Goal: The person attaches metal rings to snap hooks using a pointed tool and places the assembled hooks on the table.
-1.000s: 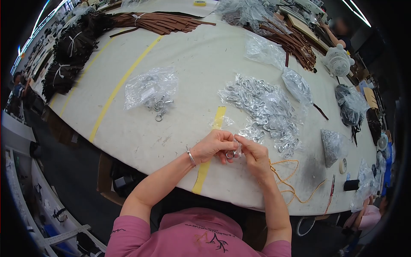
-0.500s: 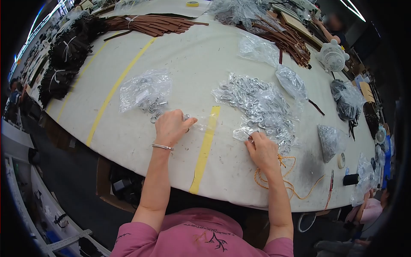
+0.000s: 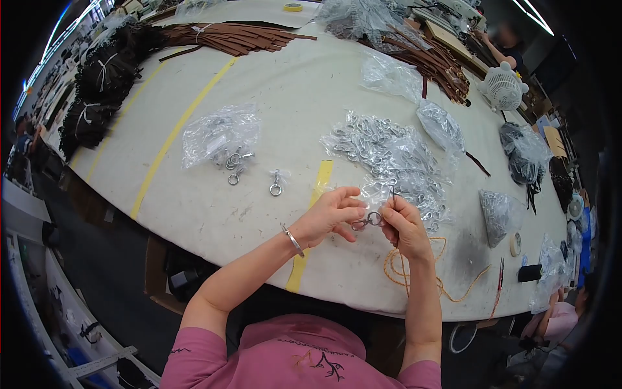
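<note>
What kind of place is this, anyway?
It looks like a workshop or small factory, probably for straps or bag parts. Bundles of brown strips lie on a big cloth-covered table, beside a heap of metal clasps in plastic, and other people work nearby.
</note>
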A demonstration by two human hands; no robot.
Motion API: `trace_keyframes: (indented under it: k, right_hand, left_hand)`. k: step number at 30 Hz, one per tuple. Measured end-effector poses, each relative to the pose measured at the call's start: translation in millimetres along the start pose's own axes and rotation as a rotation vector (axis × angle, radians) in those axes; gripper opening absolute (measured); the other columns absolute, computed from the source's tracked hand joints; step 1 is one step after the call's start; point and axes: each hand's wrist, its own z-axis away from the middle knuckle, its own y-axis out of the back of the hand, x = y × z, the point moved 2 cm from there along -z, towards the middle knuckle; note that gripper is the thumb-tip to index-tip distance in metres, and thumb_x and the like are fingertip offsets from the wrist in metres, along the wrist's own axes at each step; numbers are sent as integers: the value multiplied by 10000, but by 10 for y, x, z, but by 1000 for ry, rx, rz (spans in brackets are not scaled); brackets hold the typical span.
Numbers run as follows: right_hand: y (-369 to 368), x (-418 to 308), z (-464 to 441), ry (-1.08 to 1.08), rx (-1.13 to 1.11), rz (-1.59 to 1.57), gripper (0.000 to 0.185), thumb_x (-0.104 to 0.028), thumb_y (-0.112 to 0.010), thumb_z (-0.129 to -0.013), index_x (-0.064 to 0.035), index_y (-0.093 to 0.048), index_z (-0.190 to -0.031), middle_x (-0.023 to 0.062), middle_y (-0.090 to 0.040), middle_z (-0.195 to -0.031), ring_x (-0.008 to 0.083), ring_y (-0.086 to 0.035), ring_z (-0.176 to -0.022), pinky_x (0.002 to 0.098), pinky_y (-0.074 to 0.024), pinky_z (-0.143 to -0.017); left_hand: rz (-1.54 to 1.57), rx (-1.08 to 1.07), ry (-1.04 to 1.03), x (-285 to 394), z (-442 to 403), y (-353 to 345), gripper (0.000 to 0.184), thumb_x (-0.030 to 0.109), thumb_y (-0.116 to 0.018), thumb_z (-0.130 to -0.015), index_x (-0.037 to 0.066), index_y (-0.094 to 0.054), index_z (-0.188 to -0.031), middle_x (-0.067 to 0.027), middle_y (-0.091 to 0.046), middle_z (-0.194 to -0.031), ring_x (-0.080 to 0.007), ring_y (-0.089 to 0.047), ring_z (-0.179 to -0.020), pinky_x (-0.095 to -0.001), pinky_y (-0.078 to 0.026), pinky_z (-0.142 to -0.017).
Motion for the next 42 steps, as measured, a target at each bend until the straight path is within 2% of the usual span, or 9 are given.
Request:
trace_keyframes:
  k: [2, 6, 8, 11, 15, 26, 29, 35, 42]
  right_hand:
    - [8, 96, -43, 12, 44, -38, 141, -175, -528, -859, -44, -514, -809, -5, -517, -629, 15, -381, -434, 150, -255, -366]
    - [-73, 194, -75, 110, 139, -131, 135, -163, -547, -851, -29, -546, -838, 4, -536, -616, 15, -384, -425, 150, -268, -366]
    - [-69, 240, -98, 96, 169, -4, 129, -150, -559, -844, -22, -564, -841, 12, -549, -617, 15, -395, -434, 153, -276, -369]
    - [-46, 266, -124, 120, 221, 35, 117, -133, -574, -834, -17, -578, -826, 20, -563, -626, 15, -405, -443, 156, -283, -372]
    - [-18, 301, -130, 105, 324, -11, 113, -129, -585, -825, -16, -580, -813, 19, -566, -628, 15, -408, -444, 158, -285, -374]
    - [-161, 305, -116, 153, 218, 122, 126, -130, -602, -812, -9, -581, -784, -10, -555, -647, 12, -415, -525, 171, -316, -452]
    - [-193, 252, -115, 148, 199, 106, 126, -124, -597, -812, -9, -567, -768, -18, -547, -656, 15, -426, -546, 172, -326, -468]
    - [-54, 146, -91, 33, 101, 208, 136, -129, -596, -808, -12, -537, -771, -17, -524, -655, 21, -436, -548, 174, -340, -467]
    - [-266, 170, -22, 82, 274, 110, 144, -137, -626, -780, -25, -539, -753, -9, -538, -637, 24, -439, -518, 170, -335, -435]
  left_hand:
    - [186, -209, 160, -79, -40, 61, 237, 102, -578, -825, -42, -535, -1009, -72, -581, -837, -152, -617, -673, -236, -526, -537]
    - [115, -79, 21, -249, -100, 118, 217, 151, -569, -842, -16, -538, -977, -80, -585, -820, -133, -617, -631, -222, -521, -505]
    - [56, -35, -24, -240, -103, 116, 218, 160, -569, -843, -16, -541, -969, -87, -595, -813, -135, -619, -612, -218, -516, -490]
    - [66, -104, 160, -182, -92, 140, 185, 138, -552, -854, -5, -538, -971, -99, -611, -812, -141, -628, -625, -218, -516, -486]
    - [-11, -169, 195, -231, -101, 133, 173, 146, -533, -867, -2, -527, -958, -117, -620, -838, -142, -632, -622, -212, -512, -479]
    - [-26, -137, 78, -262, -47, 44, 233, 164, -531, -874, 35, -379, -995, -125, -599, -731, -148, -620, -567, -218, -495, -439]
    - [-53, -160, 105, -289, -65, 44, 230, 172, -541, -869, 30, -400, -984, -109, -592, -704, -143, -606, -528, -213, -483, -421]
    - [-146, -220, 172, -224, -64, 83, 195, 212, -556, -862, 31, -528, -796, -65, -587, -698, -109, -572, -482, -190, -445, -389]
    - [68, -70, -60, -239, -71, 81, 229, 249, -593, -837, 23, -574, -860, -46, -590, -727, -91, -580, -552, -191, -454, -444]
